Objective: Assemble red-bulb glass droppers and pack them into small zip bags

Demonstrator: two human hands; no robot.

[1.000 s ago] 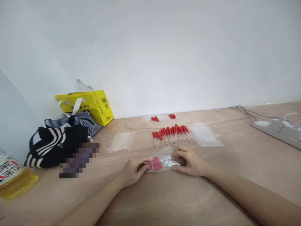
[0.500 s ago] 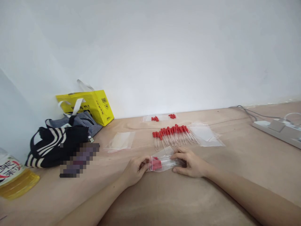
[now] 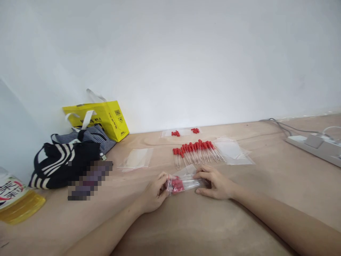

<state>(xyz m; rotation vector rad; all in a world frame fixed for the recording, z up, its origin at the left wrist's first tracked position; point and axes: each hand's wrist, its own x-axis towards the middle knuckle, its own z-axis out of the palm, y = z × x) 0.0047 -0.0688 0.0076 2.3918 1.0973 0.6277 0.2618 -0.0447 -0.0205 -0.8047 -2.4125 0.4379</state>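
A clear zip bag lies on the table between my hands. Inside it are several droppers with red bulbs toward the left and clear stems toward the right. My left hand pinches the bag's red-lined mouth at its left end. At the other end, my right hand curls its fingers and thumb around the bag's closed end. Just beyond the bag, a row of loose red-bulbed droppers lies side by side, bulbs pointing away from me.
Flat clear bags lie in a left stack and a right stack. Red bulbs rest on plastic by the wall. At left are a yellow bag, a black striped bag and an oil bottle; at right, a power strip.
My left hand's fingers have shifted up along the bag's mouth, which now looks more crumpled. The red bulbs inside have rearranged a little. My right hand has stayed nearly still.
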